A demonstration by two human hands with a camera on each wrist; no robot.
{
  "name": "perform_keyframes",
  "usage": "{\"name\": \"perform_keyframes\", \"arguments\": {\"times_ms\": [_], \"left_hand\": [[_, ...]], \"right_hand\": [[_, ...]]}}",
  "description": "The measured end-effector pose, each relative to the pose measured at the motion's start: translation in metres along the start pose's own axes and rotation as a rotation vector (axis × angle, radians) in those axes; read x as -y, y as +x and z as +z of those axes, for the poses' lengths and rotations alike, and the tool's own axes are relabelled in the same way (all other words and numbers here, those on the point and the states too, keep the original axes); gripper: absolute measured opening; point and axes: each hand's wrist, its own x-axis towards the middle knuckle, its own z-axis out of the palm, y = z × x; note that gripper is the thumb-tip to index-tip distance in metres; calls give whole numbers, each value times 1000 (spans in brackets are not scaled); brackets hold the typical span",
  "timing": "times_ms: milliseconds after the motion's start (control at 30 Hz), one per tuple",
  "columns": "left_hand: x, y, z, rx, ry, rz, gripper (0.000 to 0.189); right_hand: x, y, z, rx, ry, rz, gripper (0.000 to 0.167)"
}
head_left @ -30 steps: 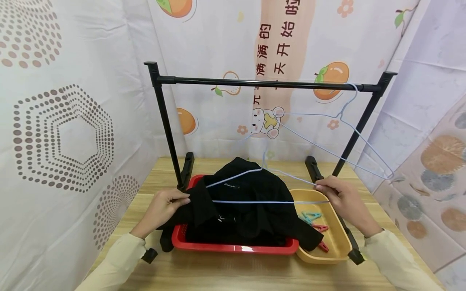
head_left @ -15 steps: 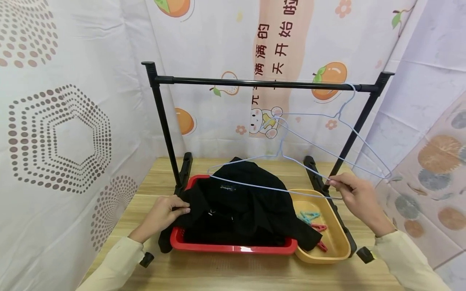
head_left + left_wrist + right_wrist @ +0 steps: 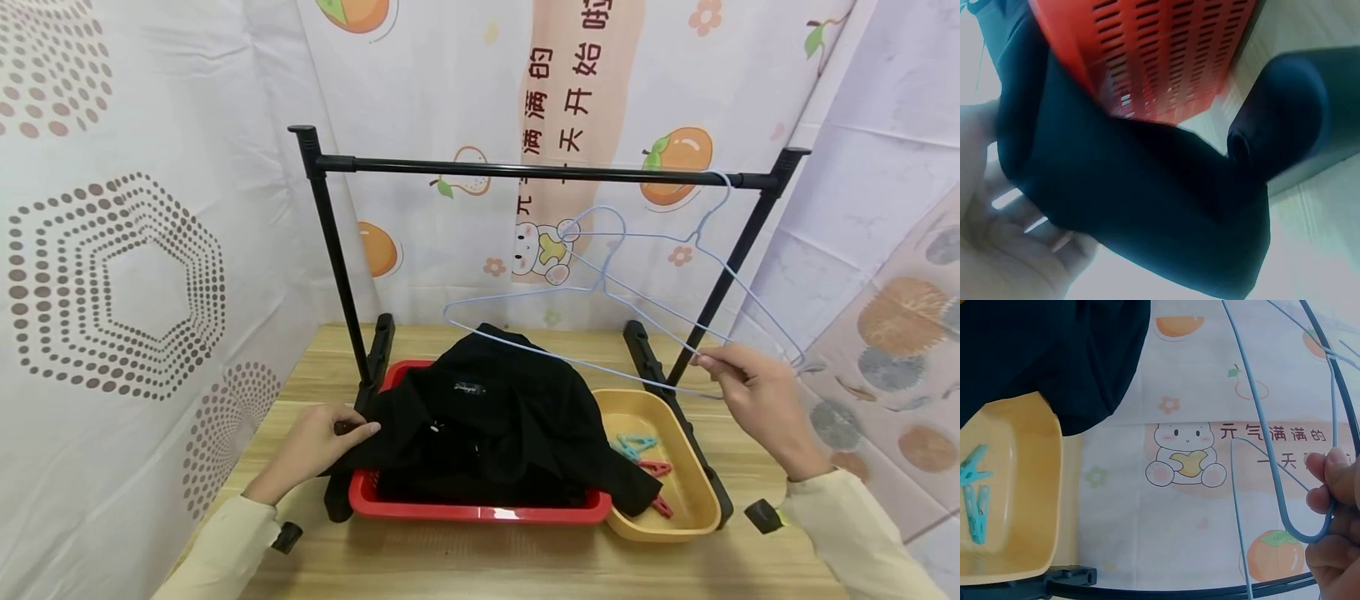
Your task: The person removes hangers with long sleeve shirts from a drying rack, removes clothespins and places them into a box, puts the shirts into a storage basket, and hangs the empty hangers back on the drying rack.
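My right hand [image 3: 757, 400] pinches a pale blue clothes hanger [image 3: 555, 357] by its right end. The hanger is tilted in the air, hook up, above the black shirt [image 3: 487, 417]. In the right wrist view the fingers curl round the bent end of the hanger [image 3: 1272, 469]. The shirt lies heaped over the red basket [image 3: 480, 512], its neck label facing up. At the shirt's left side my left hand [image 3: 318, 446] pinches the cloth. In the left wrist view a fold of the black shirt [image 3: 1129, 187] hides part of that hand's fingers.
A black rack [image 3: 510, 170] stands over the baskets, a second blue hanger [image 3: 738, 279] hooked near its right end. Right of the red basket stands a yellow basin [image 3: 693, 475] with teal clothespins [image 3: 637, 443] and red clothespins [image 3: 656, 468]. A shirt sleeve [image 3: 637, 492] hangs over the basin's edge.
The hanger has risen and moved right with my right hand, its left end now above the shirt. My left hand has shifted slightly left, keeping to the shirt's left side.
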Motion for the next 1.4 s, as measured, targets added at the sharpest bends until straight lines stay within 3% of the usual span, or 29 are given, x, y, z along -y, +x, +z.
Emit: {"name": "perform_keyframes", "arguments": {"times_ms": [433, 667, 800, 1000, 1233, 1400], "left_hand": [[3, -6, -4, 217, -76, -237, 29], [6, -7, -4, 273, -166, -335, 31], [7, -7, -3, 289, -182, -384, 33], [8, -6, -2, 292, -192, -408, 34], [6, -3, -3, 286, -185, -393, 34], [4, -3, -3, 288, -185, -392, 33]], "right_hand": [[0, 9, -13, -58, -22, 46, 14], [-5, 13, -24, -86, 12, 169, 10], [-10, 17, -32, -111, -26, 196, 9], [-16, 23, -41, -113, -115, 250, 14], [-24, 23, -46, -20, -155, 359, 23], [-27, 22, -42, 46, -163, 351, 25]]}}
